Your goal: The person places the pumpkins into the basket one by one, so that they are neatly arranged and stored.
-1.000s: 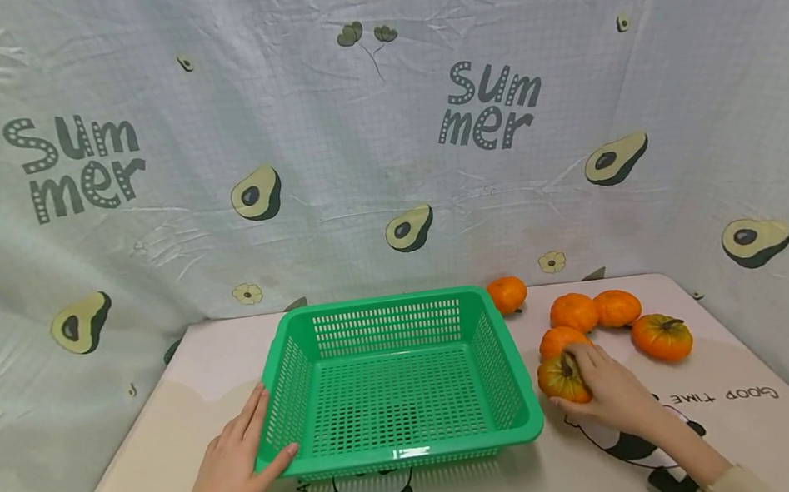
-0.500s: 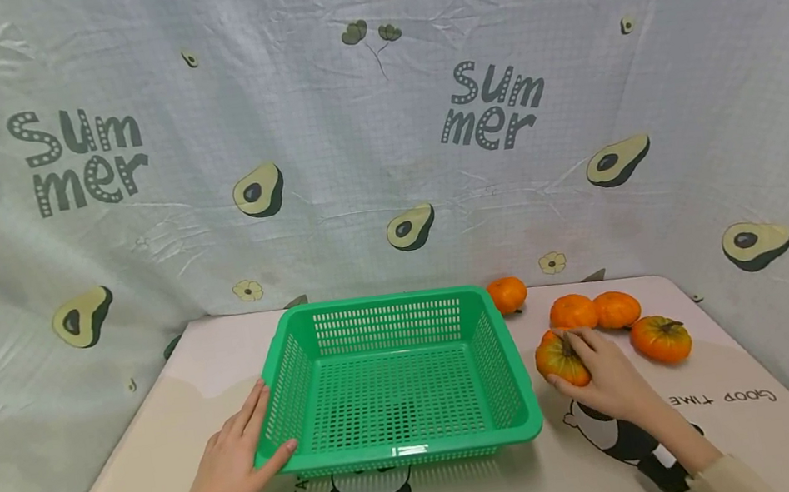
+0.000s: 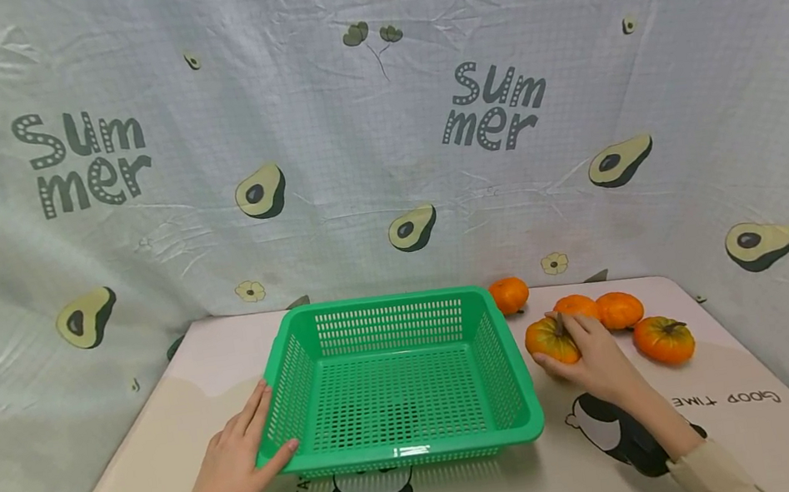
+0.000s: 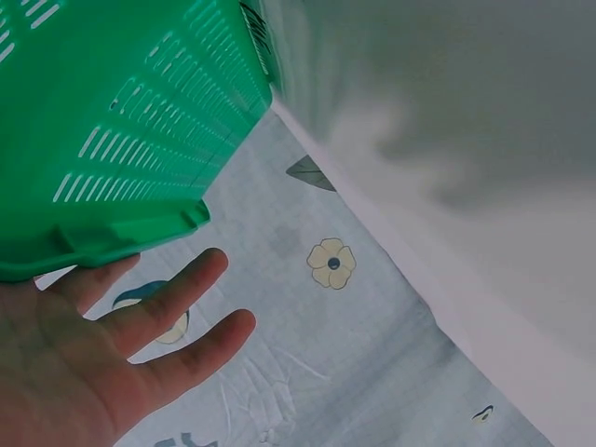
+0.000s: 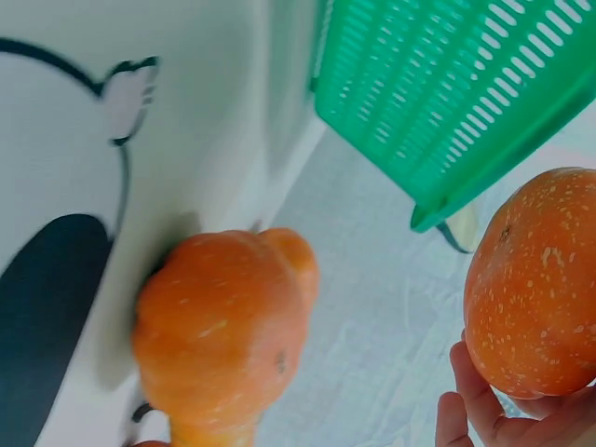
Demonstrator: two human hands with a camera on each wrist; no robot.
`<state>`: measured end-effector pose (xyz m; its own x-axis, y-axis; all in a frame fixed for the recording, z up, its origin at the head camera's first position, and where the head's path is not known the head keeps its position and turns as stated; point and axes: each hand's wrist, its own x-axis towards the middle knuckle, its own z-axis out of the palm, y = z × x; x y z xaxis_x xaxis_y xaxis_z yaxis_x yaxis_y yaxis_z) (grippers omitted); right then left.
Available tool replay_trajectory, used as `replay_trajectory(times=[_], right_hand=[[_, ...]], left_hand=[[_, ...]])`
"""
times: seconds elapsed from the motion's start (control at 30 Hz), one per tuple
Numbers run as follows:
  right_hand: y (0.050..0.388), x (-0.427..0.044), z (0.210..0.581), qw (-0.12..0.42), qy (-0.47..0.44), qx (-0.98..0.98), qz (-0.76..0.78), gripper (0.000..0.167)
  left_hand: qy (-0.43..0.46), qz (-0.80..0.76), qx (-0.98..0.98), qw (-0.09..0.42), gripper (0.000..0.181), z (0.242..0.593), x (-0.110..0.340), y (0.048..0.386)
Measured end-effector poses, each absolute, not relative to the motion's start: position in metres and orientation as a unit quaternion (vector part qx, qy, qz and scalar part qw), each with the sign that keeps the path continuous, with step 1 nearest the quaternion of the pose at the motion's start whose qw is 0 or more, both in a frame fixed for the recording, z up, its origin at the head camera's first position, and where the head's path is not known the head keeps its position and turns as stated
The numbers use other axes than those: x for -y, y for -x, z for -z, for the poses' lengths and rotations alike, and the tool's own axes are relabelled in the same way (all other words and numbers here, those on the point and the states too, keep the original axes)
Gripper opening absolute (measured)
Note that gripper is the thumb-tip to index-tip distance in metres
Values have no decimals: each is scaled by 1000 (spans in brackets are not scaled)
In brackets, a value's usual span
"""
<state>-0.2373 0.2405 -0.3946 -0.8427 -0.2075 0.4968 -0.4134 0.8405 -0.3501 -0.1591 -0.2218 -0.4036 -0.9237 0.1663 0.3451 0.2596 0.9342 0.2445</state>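
My right hand [image 3: 595, 356] grips a small orange pumpkin [image 3: 552, 341] with a greenish top, fingers near its stem and thumb at its lower side. The right wrist view shows this pumpkin's speckled orange underside [image 5: 540, 279], raised off the table, with fingertips against it. A green plastic basket [image 3: 408, 450] with slotted walls stands left of it. My left hand [image 3: 225, 467] rests along the basket's left rim, its thumb lying over the front corner. In the left wrist view, that hand's fingers [image 4: 177, 303] are straight and spread beside the rim.
Several other pumpkins lie right of the basket: one [image 3: 509, 295] by its back corner, two [image 3: 619, 310] farther right, and a greenish-topped one [image 3: 664, 340] nearer. More orange pumpkins [image 5: 223, 326] cluster below the right hand. A printed cloth [image 3: 317, 122] hangs behind the table.
My right hand has lifted the greenish-topped pumpkin and carried it farther back and slightly left, covering the orange one behind it. My left hand stays on the basket rim.
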Motion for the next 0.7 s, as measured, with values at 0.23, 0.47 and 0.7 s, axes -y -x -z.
replay_trajectory(times=[0.23, 0.47, 0.7], right_hand=[[247, -229, 387, 271, -207, 915, -217, 60], [256, -217, 380, 282, -226, 907, -216, 61], [262, -201, 377, 244, -239, 912, -228, 64]], left_hand=[[104, 131, 973, 159, 76, 403, 222, 159], [105, 129, 974, 157, 76, 403, 222, 159], [101, 128, 975, 153, 76, 403, 222, 159]])
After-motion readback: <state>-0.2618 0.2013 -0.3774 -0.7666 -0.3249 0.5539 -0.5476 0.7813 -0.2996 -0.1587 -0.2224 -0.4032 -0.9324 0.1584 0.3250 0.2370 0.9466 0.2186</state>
